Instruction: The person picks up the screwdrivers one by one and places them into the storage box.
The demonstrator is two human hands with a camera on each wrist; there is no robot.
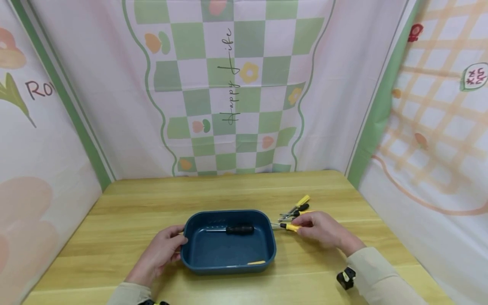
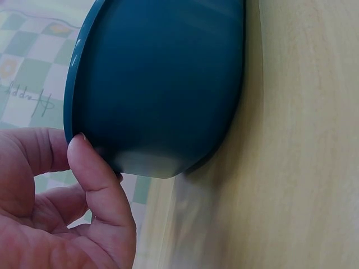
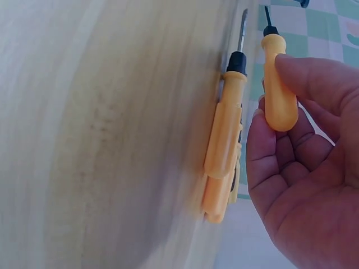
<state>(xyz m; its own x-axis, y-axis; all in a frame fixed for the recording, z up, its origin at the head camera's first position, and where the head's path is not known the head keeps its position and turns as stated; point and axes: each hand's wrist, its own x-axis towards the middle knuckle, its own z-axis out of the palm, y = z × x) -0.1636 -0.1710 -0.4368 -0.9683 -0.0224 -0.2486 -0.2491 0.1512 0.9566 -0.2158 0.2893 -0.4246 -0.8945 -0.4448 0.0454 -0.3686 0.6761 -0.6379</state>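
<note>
A dark blue rectangular basin [image 1: 228,268] stands on the table. At its left end my left hand [image 1: 164,252] pinches the rim between thumb and fingers, as the left wrist view shows too. Inside lies a screwdriver with a black handle [image 1: 240,230], and a small yellow piece [image 1: 256,263], mostly hidden by the near wall. To the right of the basin, my right hand [image 1: 322,231] holds a yellow-handled screwdriver [image 3: 280,101] by its handle, off the table, its shaft toward the basin. Close by, further yellow-handled screwdrivers [image 3: 226,129] lie in a loose pile.
The pile behind my right hand also includes a black handle [image 1: 303,207] and a yellow handle [image 1: 303,201] farther back. Wood-patterned tabletop [image 1: 152,199] surrounds the basin. Printed cloths [image 1: 244,93] hang behind and along both sides of the table.
</note>
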